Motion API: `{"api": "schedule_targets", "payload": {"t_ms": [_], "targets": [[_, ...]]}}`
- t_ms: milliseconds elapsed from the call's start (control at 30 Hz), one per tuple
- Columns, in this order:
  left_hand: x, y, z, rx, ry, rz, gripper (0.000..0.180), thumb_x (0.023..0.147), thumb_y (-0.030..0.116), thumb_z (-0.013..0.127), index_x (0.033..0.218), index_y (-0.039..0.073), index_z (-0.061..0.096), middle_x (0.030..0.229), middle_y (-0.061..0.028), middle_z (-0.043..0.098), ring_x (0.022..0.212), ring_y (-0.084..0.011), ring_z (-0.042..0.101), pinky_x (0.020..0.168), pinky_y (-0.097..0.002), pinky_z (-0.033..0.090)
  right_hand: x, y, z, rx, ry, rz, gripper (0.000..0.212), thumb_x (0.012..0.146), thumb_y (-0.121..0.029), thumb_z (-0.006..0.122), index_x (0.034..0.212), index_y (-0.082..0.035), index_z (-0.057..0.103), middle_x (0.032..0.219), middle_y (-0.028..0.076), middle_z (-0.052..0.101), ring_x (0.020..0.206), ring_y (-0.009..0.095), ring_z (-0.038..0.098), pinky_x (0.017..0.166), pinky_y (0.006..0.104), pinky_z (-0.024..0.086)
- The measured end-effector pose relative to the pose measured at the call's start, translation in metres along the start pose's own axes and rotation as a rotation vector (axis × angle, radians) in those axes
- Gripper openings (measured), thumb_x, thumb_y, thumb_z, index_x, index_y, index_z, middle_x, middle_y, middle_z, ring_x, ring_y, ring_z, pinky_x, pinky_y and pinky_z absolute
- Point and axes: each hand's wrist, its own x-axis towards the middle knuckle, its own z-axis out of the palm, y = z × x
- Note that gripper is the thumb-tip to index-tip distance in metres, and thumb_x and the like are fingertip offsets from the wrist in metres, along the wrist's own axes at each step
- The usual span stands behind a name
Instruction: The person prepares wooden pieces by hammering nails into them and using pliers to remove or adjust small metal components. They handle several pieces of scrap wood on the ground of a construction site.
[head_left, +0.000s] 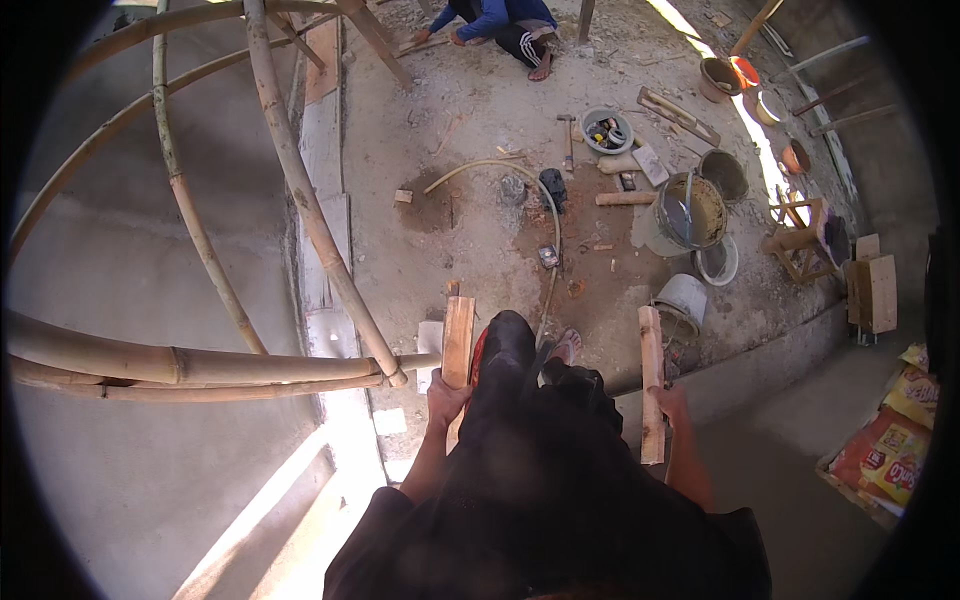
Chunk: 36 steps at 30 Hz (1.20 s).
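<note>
My left hand [447, 400] is closed round the lower part of a short, pale wooden board [458, 338], which stands upright beside my left leg. On the other side, my right hand [672, 402] grips the edge of a second, narrower wooden board [652, 365], also held upright. The two boards are well apart, with my dark-clothed legs between them. The fingertips of both hands are partly hidden by the wood. Close to the left board lies the end of a thick bamboo pole [420, 361].
Bamboo scaffolding [180, 366] spans the left side. A muddy bucket [708, 220], a tipped bucket [683, 300], a hammer [569, 145] and a hose [557, 225] lie ahead. A low ledge [760, 365] runs at right, near printed sacks [885, 450]. Another person [490, 20] crouches at the far end.
</note>
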Motion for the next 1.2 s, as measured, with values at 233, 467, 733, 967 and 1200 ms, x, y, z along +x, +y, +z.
{"api": "schedule_targets", "payload": {"t_ms": [233, 467, 733, 967, 1200], "targets": [[0.046, 0.052, 0.006, 0.040, 0.057, -0.208, 0.079, 0.061, 0.031, 0.086, 0.120, -0.006, 0.049, 0.106, -0.0271, 0.068, 0.102, -0.0412, 0.066, 0.091, -0.0457, 0.053, 0.061, -0.148, -0.047, 0.057, 0.072, -0.103, 0.072, 0.066, -0.033, 0.082, 0.112, 0.019, 0.061, 0.102, 0.026, 0.068, 0.095, 0.033, 0.068, 0.078, 0.0436, 0.052], [0.116, 0.101, 0.032, 0.064, 0.180, -0.181, 0.065, 0.063, 0.026, 0.079, 0.112, -0.005, 0.050, 0.099, -0.0272, 0.066, 0.095, -0.0446, 0.066, 0.085, -0.0493, 0.052, 0.140, -0.228, -0.058, -0.196, 0.046, -0.156, 0.079, 0.067, -0.048, 0.079, 0.111, 0.016, 0.062, 0.107, 0.035, 0.066, 0.103, 0.043, 0.067, 0.087, 0.0453, 0.052], [0.204, 0.184, 0.006, 0.090, 0.270, -0.083, 0.064, 0.063, 0.022, 0.078, 0.116, -0.002, 0.050, 0.105, -0.0264, 0.063, 0.098, -0.0460, 0.062, 0.087, -0.0496, 0.049, 0.208, -0.349, -0.056, -0.464, 0.060, -0.285, 0.077, 0.066, -0.052, 0.079, 0.108, 0.010, 0.062, 0.104, 0.031, 0.068, 0.099, 0.044, 0.067, 0.087, 0.0468, 0.052], [0.299, 0.206, 0.042, 0.126, 0.376, -0.031, 0.063, 0.066, 0.017, 0.077, 0.120, -0.002, 0.050, 0.110, -0.0250, 0.060, 0.102, -0.0451, 0.059, 0.090, -0.0496, 0.047, 0.344, -0.442, -0.015, -0.697, -0.074, -0.354, 0.073, 0.067, -0.050, 0.079, 0.106, 0.009, 0.061, 0.103, 0.030, 0.068, 0.099, 0.042, 0.068, 0.086, 0.0475, 0.053], [0.440, 0.155, 0.122, 0.281, 0.246, -0.029, 0.071, 0.066, 0.016, 0.076, 0.129, -0.001, 0.047, 0.111, -0.0258, 0.059, 0.107, -0.0468, 0.056, 0.093, -0.0514, 0.046, 0.515, -0.463, 0.077, -0.670, -0.074, -0.428, 0.069, 0.069, -0.046, 0.079, 0.108, 0.008, 0.060, 0.101, 0.030, 0.068, 0.097, 0.044, 0.067, 0.085, 0.0493, 0.053]]}}
